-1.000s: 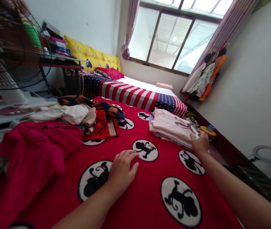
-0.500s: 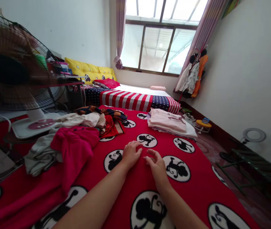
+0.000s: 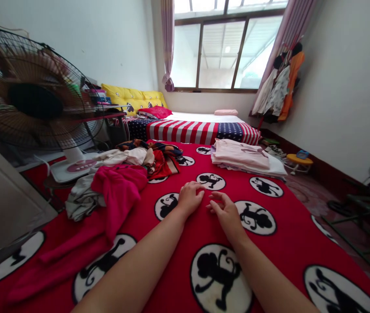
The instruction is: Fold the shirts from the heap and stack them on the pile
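My left hand rests over the red blanket patterned with black monkeys in white circles, its fingers loosely curved and holding nothing. Close beside it, my right hand is empty too, thumb and fingers apart. Left of my hands lies a loose pile of clothes: a bright pink garment with one sleeve trailing toward me, a grey-green garment, a white garment and a red garment. Beyond my right hand sits a neat stack of folded clothes, with a pale pink one on top.
A standing fan is at the left, near a small table with books. Behind the blanket is a bed with a stars-and-stripes cover. At right are an orange stool, a green metal frame and hanging clothes.
The view has turned slightly left and down, so everything appears shifted to the right. My hands keep the same pose, and the clothes have not moved.
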Available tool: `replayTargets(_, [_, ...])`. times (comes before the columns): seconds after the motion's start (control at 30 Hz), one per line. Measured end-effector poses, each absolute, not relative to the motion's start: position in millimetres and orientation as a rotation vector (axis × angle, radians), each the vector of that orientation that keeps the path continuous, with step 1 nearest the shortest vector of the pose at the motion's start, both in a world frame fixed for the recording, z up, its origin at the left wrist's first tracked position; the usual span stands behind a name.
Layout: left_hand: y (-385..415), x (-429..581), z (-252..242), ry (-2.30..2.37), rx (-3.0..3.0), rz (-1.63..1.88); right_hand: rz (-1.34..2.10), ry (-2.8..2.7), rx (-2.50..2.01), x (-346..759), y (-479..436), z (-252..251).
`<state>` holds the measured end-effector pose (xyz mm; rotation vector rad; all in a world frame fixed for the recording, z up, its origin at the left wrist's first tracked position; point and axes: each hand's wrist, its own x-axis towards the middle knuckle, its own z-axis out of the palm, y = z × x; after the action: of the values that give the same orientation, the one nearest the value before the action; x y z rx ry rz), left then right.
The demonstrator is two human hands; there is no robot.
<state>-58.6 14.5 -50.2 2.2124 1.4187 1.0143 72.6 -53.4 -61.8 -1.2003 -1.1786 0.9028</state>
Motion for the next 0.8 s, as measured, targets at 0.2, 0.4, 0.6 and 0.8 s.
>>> replayTargets(0.2, [14.3, -58.8, -49.7, 1.421, 2.221, 0.993, 0.893, -1.209, -1.209, 71.2, -53.9, -60.4])
replayTargets(0.4, [13.6, -60.2, -52.6, 1.390, 2.271, 0.990, 0.877, -1.267, -1.227, 70.0, -54.4, -59.7])
replayTargets(0.6, [13.5, -57.3, -56.1, 1.411, 2.314, 0.947, 0.848, -1.310, -1.228, 71.0, -54.8, -59.3])
replayTargets(0.8, [14.8, -98.9, -17.7, 1.223, 2.623, 0.594, 0.877, -1.305, -1.228, 72.2, -55.2, -60.8])
